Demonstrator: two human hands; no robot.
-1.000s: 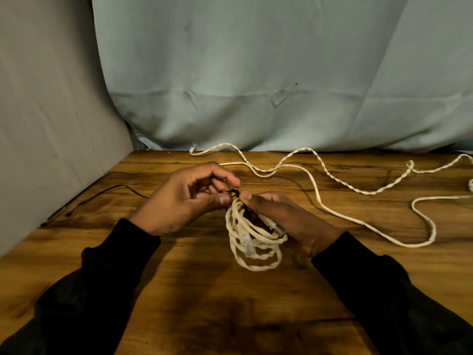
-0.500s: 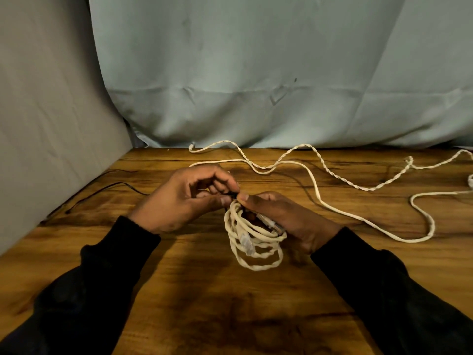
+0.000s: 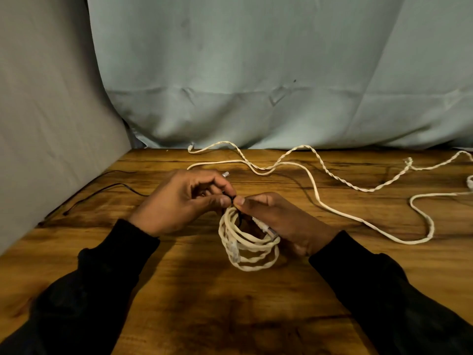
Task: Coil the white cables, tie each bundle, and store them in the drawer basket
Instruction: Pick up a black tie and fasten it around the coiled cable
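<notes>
While the coiled white cable [image 3: 247,239] hangs below, both hands' fingers [image 3: 225,201] pinch its black tie [image 3: 233,199].

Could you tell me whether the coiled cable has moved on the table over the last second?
No. The coiled cable sits at the same wood-grain patch of the table, between both hands.
</notes>
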